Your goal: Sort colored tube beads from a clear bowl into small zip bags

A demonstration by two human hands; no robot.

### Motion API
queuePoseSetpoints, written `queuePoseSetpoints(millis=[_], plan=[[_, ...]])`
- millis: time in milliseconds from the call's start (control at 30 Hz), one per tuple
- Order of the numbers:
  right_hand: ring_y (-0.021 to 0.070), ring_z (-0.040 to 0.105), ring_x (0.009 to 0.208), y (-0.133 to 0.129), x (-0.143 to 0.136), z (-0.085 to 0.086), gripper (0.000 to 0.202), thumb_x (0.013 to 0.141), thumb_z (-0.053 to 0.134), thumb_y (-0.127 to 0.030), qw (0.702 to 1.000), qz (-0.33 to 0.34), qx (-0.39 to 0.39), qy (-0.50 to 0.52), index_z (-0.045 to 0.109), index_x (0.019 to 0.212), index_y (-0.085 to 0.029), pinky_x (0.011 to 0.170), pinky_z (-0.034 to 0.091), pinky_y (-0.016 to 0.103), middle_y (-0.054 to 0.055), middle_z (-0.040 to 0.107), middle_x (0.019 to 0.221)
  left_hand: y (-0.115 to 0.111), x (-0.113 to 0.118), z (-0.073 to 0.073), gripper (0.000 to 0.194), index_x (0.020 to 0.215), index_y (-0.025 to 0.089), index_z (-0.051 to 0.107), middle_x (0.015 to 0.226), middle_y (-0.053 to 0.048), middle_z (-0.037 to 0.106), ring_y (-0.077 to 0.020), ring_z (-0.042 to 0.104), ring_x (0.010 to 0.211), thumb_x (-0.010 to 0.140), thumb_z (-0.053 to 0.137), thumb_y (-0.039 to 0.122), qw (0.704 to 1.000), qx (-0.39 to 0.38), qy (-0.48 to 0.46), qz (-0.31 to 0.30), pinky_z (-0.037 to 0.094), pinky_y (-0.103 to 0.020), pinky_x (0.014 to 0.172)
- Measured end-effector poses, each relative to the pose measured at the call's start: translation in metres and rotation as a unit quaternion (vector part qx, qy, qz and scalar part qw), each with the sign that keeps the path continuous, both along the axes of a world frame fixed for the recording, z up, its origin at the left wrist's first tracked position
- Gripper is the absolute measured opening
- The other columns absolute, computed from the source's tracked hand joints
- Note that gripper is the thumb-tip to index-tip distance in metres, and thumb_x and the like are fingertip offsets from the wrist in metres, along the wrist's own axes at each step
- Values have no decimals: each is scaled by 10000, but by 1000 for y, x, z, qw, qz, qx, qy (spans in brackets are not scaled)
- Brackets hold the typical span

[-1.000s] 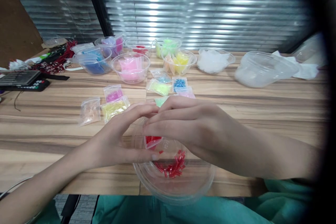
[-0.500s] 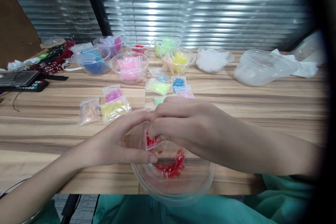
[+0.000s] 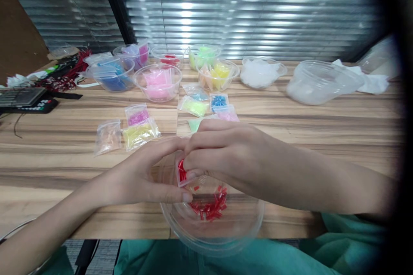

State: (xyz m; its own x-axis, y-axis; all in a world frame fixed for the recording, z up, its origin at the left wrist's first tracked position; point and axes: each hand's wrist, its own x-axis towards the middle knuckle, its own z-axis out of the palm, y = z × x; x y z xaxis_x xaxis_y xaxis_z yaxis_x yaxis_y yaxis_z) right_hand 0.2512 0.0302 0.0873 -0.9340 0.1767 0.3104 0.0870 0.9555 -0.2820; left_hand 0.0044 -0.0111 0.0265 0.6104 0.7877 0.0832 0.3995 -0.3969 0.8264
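Observation:
My left hand point(image 3: 138, 180) reaches over the left side of a clear round bowl point(image 3: 238, 240), its thumb and index finger curved around a small plastic bag point(image 3: 180, 180). Short red tube pieces point(image 3: 181, 170) show inside the bag. My right hand point(image 3: 222, 150) is closed over the bag from the right, fingers bent and thumb at the bag's edge. Its fingertips are partly hidden. Loose red tube pieces point(image 3: 213, 206) lie in the bottom of the bowl. The bowl extends past the table's front edge, above my lap.
Small bags of orange point(image 3: 108, 136), yellow point(image 3: 141, 133) and purple point(image 3: 138, 114) pieces lie beyond my left hand. Several more, including a blue one point(image 3: 219, 102), lie farther back. Bowls with pink point(image 3: 158, 90), blue point(image 3: 114, 75) and white point(image 3: 262, 74) contents stand along the window.
My right fingers have shifted slightly over the bag and cover more of its red pieces. The bag is tilted a little differently. The bowl looks unchanged.

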Motion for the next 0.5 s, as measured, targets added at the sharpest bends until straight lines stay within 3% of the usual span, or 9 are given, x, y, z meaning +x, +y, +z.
queuePoseSetpoints(millis=[133,233,367,500], plan=[[129,632,1036,0,0,3,260,995,512,-7,1000,1,-13,9,700,1129,-126,891,513,223,54,711,1139,0,3,-1,644,1393,373,588,1251,0,715,-240,683,1101,810,854,304,1000,2,-20,12,553,-310,920],[108,637,966,-3,1,8,289,977,490,12,996,-37,-33,75,685,1149,-112,845,502,204,37,718,1077,2,4,-5,571,1339,365,634,1252,5,723,-244,689,1125,817,855,303,996,-10,-89,14,563,-333,964],[97,575,752,-8,2,15,267,893,452,24,986,-109,-48,114,656,873,-147,699,454,232,4,681,853,7,2,-8,535,1323,369,665,1311,5,717,-233,671,1222,827,857,318,980,-1,-190,57,556,-303,1029],[119,523,638,-8,0,4,325,880,422,-3,997,-48,-50,-18,623,674,-156,597,407,266,10,613,671,8,4,-7,471,1302,302,687,1222,-41,757,-212,734,1077,854,831,312,963,25,-246,102,621,-272,891]])
